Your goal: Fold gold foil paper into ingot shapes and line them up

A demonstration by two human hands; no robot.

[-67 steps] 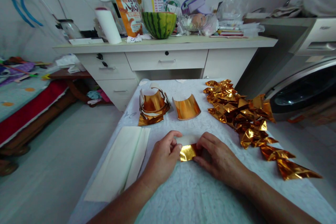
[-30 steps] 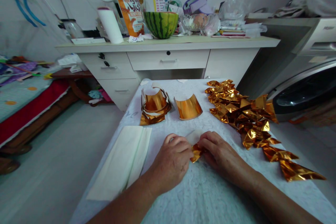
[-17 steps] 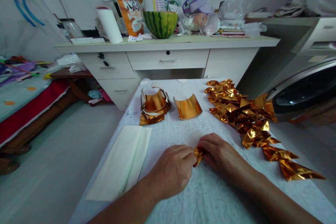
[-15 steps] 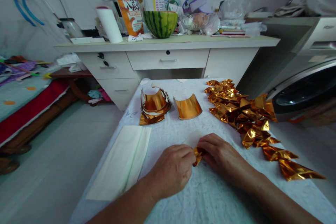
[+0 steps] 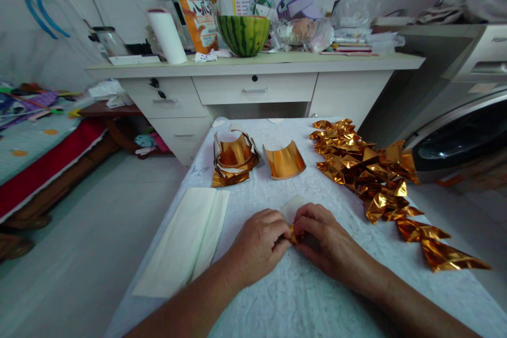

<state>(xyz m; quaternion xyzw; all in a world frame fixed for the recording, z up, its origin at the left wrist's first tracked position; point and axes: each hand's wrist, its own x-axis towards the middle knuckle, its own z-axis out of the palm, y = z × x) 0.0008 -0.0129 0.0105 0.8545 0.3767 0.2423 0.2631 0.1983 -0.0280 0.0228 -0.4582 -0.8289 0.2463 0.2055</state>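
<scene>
Both hands meet over the near middle of the table. My left hand is closed, pinching one end of a small piece of gold foil paper. On its other side, my right hand grips the same foil with bent fingers; most of the foil is hidden between them. A whitish paper slip sticks out just beyond the fingertips. Farther back stand a curled gold foil sheet and a stack of curled gold sheets. Folded gold foil pieces lie piled along the right side.
White paper sheets lie left on the cloth-covered table. Behind it a desk carries a watermelon half, an orange pouch and a paper roll. A washing machine stands right, a bed left.
The fingers have shifted on the foil, and less of it shows between my hands. The whitish slip beyond them shows more clearly. My left fingers are slightly more extended.
</scene>
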